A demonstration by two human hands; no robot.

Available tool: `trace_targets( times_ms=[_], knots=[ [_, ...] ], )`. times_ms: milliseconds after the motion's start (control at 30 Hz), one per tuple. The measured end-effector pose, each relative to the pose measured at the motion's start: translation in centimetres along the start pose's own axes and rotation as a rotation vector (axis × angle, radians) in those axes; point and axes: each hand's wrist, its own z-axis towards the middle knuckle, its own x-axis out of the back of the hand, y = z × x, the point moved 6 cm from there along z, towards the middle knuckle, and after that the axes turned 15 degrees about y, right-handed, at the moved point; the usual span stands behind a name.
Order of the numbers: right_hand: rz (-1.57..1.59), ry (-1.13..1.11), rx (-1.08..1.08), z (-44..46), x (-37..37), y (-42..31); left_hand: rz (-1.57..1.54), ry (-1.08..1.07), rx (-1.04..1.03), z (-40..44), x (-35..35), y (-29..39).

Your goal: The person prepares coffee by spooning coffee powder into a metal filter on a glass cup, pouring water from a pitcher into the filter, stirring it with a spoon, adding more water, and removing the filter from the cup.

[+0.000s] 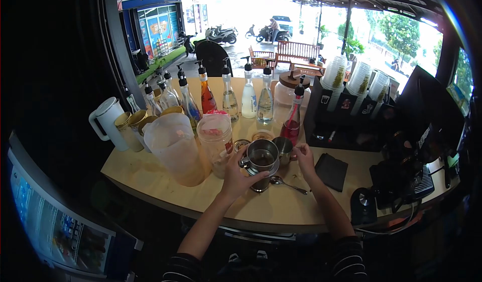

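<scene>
My left hand (237, 176) is closed around the side of a metal drip coffee filter (262, 156), a wide steel cup with a small handle and a flat rim below. It sits over a small vessel (261, 184), mostly hidden under it. My right hand (304, 159) pinches the handle of a small steel mug (283, 145), right beside the filter. A metal spoon (290, 183) lies on the counter just below the mug. Behind the filter are a round metal lid (241, 145) and a gold-coloured round piece (262, 135), both partly covered.
On the left stand a clear plastic jug (173, 149), a jar with a pink top (215, 141) and a white pitcher (109, 124). Several pump bottles (248, 99) line the back. A dark folded cloth (331, 172), a cup rack (346, 101) and a black scale-like device (363, 205) are right.
</scene>
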Motion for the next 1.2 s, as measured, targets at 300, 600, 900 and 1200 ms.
trace_targets(
  times_ms=[300,600,900,1200],
  knots=[
    [-1.090,-0.452,0.614,-12.5,2.5,-6.2,0.013,0.010,-0.029,0.1,0.0,0.4],
    [-0.838,-0.216,0.597,-9.7,3.6,-13.5,0.305,-0.095,-0.055,1.1,0.2,5.0],
    [-1.004,-0.472,1.143,-10.6,-6.6,-22.4,0.388,-0.146,-0.061,1.8,-0.3,5.3],
    [-1.032,-0.739,1.263,-11.3,-8.3,-23.8,0.299,-0.069,-0.198,1.9,-0.2,6.6]
  ],
)
